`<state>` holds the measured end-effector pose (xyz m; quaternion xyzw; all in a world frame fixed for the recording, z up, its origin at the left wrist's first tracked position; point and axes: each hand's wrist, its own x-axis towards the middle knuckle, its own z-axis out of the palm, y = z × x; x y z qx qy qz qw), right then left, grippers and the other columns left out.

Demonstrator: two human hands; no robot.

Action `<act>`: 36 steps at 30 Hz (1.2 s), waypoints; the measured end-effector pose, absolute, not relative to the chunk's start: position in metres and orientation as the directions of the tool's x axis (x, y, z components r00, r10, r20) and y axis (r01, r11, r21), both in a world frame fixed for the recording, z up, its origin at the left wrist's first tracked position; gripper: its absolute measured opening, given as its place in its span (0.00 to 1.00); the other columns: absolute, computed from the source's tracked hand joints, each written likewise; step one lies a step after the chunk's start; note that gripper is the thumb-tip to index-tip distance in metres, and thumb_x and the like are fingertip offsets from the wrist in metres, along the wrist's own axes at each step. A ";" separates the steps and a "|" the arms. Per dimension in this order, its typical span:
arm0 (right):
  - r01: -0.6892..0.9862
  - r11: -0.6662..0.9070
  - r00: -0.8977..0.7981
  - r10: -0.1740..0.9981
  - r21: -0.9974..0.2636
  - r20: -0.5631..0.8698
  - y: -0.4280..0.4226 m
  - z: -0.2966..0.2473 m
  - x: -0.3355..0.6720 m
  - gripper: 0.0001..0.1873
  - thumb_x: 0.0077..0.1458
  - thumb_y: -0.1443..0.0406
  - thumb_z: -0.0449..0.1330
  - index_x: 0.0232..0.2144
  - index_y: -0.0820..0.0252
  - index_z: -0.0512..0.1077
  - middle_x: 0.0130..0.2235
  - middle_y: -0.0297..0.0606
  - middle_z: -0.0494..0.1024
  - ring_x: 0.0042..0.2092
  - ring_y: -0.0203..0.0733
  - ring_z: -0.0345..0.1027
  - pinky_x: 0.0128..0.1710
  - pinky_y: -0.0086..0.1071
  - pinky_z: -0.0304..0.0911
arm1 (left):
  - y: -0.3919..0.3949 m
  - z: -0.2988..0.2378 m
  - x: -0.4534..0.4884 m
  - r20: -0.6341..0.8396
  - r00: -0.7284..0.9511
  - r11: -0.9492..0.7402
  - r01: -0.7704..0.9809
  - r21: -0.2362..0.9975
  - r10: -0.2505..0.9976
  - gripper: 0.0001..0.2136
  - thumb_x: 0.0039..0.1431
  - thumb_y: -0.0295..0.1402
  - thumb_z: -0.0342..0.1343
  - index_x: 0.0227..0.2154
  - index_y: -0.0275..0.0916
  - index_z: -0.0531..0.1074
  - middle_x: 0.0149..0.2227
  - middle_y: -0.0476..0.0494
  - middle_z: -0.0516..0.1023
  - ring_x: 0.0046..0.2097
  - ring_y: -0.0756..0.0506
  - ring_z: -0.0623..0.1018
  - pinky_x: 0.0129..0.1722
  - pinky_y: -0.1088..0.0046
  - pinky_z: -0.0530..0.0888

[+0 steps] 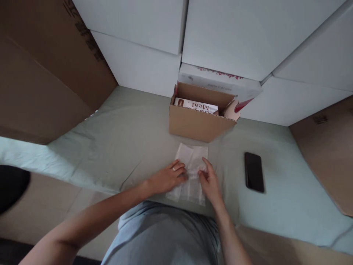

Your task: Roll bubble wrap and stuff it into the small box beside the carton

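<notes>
A translucent plastic bag lies on the green cloth in front of my body, with a crumpled band across its middle. My left hand, with a ring on one finger, is at the bag's left side, its fingers bent and closed on the plastic. On the right side, my right hand pinches the bag near the crumpled band, and one finger points forward. Just beyond the bag stands an open brown cardboard box. Inside that box is a white carton printed with "Meal".
A black phone lies on the green cloth to the right. A white box with red print sits behind the open box, against white drawers. Large cardboard boxes flank both sides, one on the left and one on the right.
</notes>
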<state>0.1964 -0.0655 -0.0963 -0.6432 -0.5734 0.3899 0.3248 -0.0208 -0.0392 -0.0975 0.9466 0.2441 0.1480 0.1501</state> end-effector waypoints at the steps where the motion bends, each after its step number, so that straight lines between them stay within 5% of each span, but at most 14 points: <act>1: 0.515 -0.126 0.041 0.992 -0.848 -0.122 -0.066 -0.096 0.198 0.26 0.56 0.63 0.49 0.58 0.55 0.57 0.46 0.43 0.73 0.38 0.42 0.70 0.42 0.40 0.66 | -0.038 -0.098 -0.023 0.225 0.822 -0.830 0.432 0.353 0.523 0.14 0.55 0.23 0.51 0.43 0.39 0.71 0.47 0.38 0.73 0.58 0.41 0.64 0.62 0.55 0.57; 5: 0.641 -0.145 0.062 0.989 -0.754 -0.137 -0.068 -0.094 0.208 0.24 0.57 0.64 0.47 0.57 0.57 0.59 0.39 0.44 0.75 0.36 0.44 0.71 0.40 0.42 0.67 | -0.034 -0.099 -0.049 0.305 0.677 -0.734 0.542 0.409 0.670 0.11 0.52 0.26 0.49 0.37 0.35 0.72 0.54 0.32 0.67 0.60 0.36 0.59 0.59 0.49 0.60; 8: 0.803 -0.097 0.096 0.995 -0.588 -0.033 -0.069 -0.090 0.212 0.25 0.56 0.65 0.48 0.56 0.59 0.60 0.47 0.51 0.71 0.45 0.51 0.69 0.44 0.48 0.65 | -0.037 -0.096 -0.067 0.297 0.533 -0.605 0.624 0.496 0.793 0.14 0.55 0.29 0.45 0.39 0.34 0.73 0.52 0.32 0.67 0.59 0.36 0.61 0.57 0.48 0.63; 12: 0.933 0.055 0.002 0.987 -0.355 0.159 -0.062 -0.087 0.201 0.25 0.55 0.68 0.48 0.56 0.63 0.61 0.62 0.55 0.54 0.64 0.58 0.45 0.58 0.55 0.51 | -0.044 -0.088 -0.061 0.214 0.403 -0.456 0.773 0.440 0.890 0.11 0.58 0.31 0.47 0.36 0.35 0.74 0.51 0.34 0.68 0.59 0.35 0.61 0.56 0.51 0.65; 18: 0.855 0.366 -0.375 0.926 -0.367 0.049 -0.051 -0.106 0.164 0.26 0.58 0.65 0.49 0.59 0.66 0.59 0.63 0.51 0.56 0.66 0.52 0.42 0.62 0.52 0.44 | -0.028 -0.085 -0.010 0.134 0.647 -0.655 0.701 0.282 0.750 0.25 0.57 0.21 0.42 0.59 0.31 0.55 0.64 0.34 0.54 0.67 0.40 0.47 0.63 0.57 0.54; 21: 0.850 0.390 -0.394 0.917 -0.353 0.066 -0.051 -0.116 0.161 0.28 0.58 0.65 0.50 0.59 0.69 0.58 0.63 0.51 0.57 0.66 0.52 0.43 0.63 0.50 0.44 | -0.011 -0.095 0.004 0.078 0.708 -0.699 0.662 0.271 0.702 0.24 0.63 0.28 0.41 0.61 0.30 0.51 0.66 0.35 0.50 0.67 0.41 0.45 0.64 0.61 0.50; 26: 0.897 0.316 -0.306 0.949 -0.309 0.080 -0.054 -0.117 0.190 0.30 0.60 0.58 0.48 0.62 0.65 0.53 0.64 0.48 0.55 0.66 0.51 0.43 0.62 0.52 0.44 | -0.006 -0.115 -0.014 0.053 0.610 -0.602 0.758 0.249 0.790 0.31 0.64 0.45 0.41 0.62 0.30 0.47 0.66 0.32 0.47 0.67 0.38 0.45 0.64 0.56 0.48; 30: 0.949 0.177 -0.153 0.982 -0.263 0.108 -0.047 -0.112 0.204 0.31 0.60 0.56 0.47 0.60 0.69 0.55 0.63 0.53 0.55 0.65 0.54 0.43 0.62 0.54 0.40 | -0.011 -0.113 -0.024 0.083 0.568 -0.570 0.786 0.240 0.819 0.30 0.64 0.45 0.42 0.62 0.29 0.50 0.66 0.30 0.46 0.67 0.36 0.43 0.64 0.55 0.48; 36: 0.899 0.335 -0.316 0.942 -0.281 0.112 -0.021 -0.113 0.186 0.28 0.61 0.57 0.46 0.60 0.64 0.56 0.64 0.50 0.53 0.66 0.52 0.40 0.61 0.55 0.42 | 0.012 -0.111 0.001 0.128 0.656 -0.661 0.696 0.282 0.744 0.28 0.64 0.44 0.42 0.61 0.31 0.52 0.65 0.32 0.50 0.67 0.38 0.47 0.64 0.56 0.48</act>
